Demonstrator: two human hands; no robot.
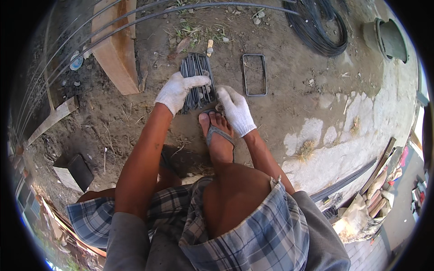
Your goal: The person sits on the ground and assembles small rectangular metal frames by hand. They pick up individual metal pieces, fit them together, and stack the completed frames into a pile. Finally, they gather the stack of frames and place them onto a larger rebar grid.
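A bundle of rectangular steel rebar stirrups (193,98) is stacked together on the dirt in front of my foot. My left hand (175,91), in a white knit glove, grips the bundle from its left side, with the index finger lying across the top. Close by the bundle's right edge, my right hand (233,108), gloved the same way, has its fingers curled together. What sits between those fingers, if anything, is too small to make out. A single rectangular stirrup (255,75) lies flat on the ground to the right, apart from both hands.
Long bars (181,9) arc across the far left, over a wooden beam (118,58). A coil of dark wire (332,43) and a bucket (392,40) are at the far right. My sandalled foot (219,140) stands just below the bundle. Rough concrete (337,149) borders the dirt.
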